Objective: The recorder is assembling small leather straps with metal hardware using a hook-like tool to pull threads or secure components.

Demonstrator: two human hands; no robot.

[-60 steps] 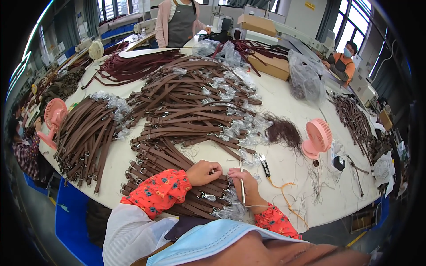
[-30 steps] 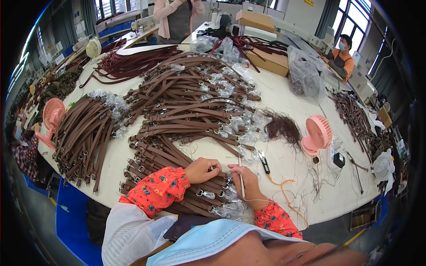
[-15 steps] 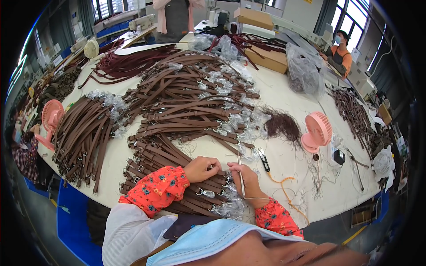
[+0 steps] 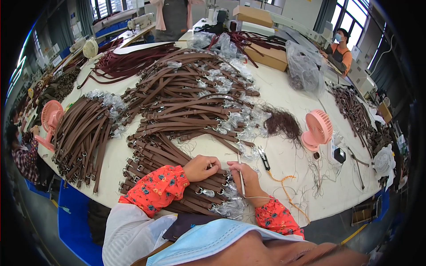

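My left hand (image 4: pixel 202 168) is closed in a pinch above the near pile of brown straps (image 4: pixel 175 153); what its fingertips hold is hidden. Just to its right, my right hand (image 4: pixel 247 178) is closed around a slim silver metal tool (image 4: pixel 241 170), which stands roughly upright with its tip pointing away from me. The two hands' fingertips are close but apart. Metal clasps (image 4: pixel 206 192) and clear plastic wrapping (image 4: pixel 230 206) cover the strap ends under and beside my hands. Beyond my right hand lie black-handled thread snips (image 4: pixel 265 160) tied to an orange cord (image 4: pixel 284 179).
More brown straps (image 4: pixel 86 133) lie in a bundle at left, with a larger pile (image 4: pixel 182 95) ahead. A tangle of dark threads (image 4: pixel 282 123) and a pink fan (image 4: pixel 317 128) are on the right. Another pink fan (image 4: pixel 51 119) stands far left. A person (image 4: pixel 341 53) sits at back right.
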